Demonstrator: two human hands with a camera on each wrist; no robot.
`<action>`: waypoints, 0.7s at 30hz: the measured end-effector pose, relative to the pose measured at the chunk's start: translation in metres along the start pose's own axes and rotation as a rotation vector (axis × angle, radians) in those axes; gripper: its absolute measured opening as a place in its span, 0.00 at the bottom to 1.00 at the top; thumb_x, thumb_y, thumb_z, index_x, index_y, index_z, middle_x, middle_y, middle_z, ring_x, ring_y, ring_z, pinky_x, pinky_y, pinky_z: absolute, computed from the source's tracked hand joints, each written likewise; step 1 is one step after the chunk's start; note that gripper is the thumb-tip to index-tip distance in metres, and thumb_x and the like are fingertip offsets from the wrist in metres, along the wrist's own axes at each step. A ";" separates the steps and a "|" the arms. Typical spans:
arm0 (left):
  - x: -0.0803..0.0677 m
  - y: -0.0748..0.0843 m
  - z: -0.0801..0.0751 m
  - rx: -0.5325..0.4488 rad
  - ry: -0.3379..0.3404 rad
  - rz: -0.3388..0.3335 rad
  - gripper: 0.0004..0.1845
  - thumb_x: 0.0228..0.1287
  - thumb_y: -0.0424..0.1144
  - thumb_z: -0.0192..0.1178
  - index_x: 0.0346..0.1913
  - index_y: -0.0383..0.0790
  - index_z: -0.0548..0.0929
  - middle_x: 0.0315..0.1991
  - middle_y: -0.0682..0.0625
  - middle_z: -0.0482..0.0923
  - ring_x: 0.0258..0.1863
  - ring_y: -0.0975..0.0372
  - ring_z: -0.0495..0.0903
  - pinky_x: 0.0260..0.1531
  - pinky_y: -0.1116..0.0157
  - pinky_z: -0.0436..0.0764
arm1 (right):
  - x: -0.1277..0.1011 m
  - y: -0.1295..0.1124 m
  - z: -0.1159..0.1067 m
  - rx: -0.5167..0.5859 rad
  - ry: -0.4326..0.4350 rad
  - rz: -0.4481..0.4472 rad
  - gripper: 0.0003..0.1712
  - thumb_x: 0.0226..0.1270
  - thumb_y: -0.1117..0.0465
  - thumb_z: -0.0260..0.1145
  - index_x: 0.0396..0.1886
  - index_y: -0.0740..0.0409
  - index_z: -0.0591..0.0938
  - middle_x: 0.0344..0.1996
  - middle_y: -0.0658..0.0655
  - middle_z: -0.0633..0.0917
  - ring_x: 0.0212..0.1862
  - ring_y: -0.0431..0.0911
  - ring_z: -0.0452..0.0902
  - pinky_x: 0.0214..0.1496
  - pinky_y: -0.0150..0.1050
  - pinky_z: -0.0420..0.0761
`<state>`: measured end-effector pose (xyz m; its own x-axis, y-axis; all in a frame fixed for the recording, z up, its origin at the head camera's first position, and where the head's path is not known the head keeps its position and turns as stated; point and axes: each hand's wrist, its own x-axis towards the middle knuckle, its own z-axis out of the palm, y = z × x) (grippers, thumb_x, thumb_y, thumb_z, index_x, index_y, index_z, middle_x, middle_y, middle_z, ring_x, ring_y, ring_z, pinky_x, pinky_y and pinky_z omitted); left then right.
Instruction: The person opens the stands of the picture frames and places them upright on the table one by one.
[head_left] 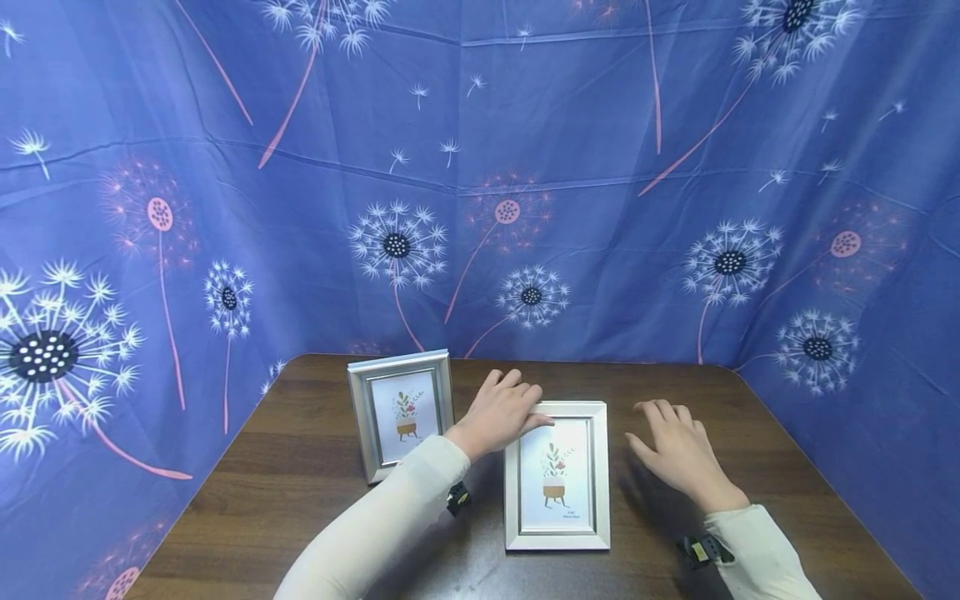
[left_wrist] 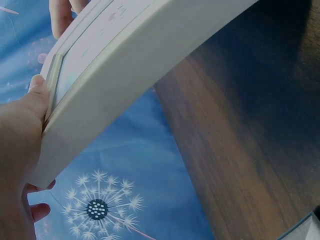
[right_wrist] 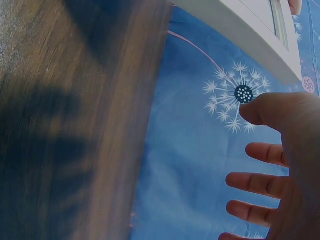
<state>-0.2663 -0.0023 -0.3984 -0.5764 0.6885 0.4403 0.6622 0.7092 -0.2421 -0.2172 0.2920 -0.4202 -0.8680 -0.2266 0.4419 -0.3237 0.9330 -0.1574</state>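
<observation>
A white picture frame (head_left: 557, 483), its print showing a potted plant, stands upright at the middle of the table in the head view. My left hand (head_left: 501, 417) grips its upper left corner, thumb over the front edge and fingers behind, as the left wrist view shows with the frame's thick white side (left_wrist: 115, 85). To the right of this frame hovers my right hand (head_left: 682, 454), apart from it, fingers loosely spread and holding nothing. In the right wrist view its thumb (right_wrist: 262, 109) points toward the frame's white corner (right_wrist: 280, 60).
A second, silver-edged picture frame (head_left: 405, 408) with a similar plant print stands at the left, angled, partly behind my left sleeve (head_left: 397, 525). The brown wooden table (head_left: 300, 467) meets a blue dandelion-print cloth (head_left: 600, 250) at its back and sides.
</observation>
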 end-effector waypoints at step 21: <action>-0.001 0.002 -0.010 0.017 0.011 0.069 0.20 0.73 0.62 0.48 0.35 0.49 0.75 0.28 0.61 0.78 0.34 0.62 0.65 0.42 0.63 0.64 | -0.001 -0.003 -0.004 0.006 0.024 -0.013 0.23 0.62 0.55 0.68 0.52 0.62 0.76 0.49 0.67 0.79 0.51 0.68 0.70 0.42 0.63 0.70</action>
<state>-0.2602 -0.0032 -0.3908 -0.5243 0.7345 0.4310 0.6920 0.6624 -0.2870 -0.2141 0.2904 -0.4162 -0.8544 -0.2314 0.4652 -0.3367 0.9285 -0.1566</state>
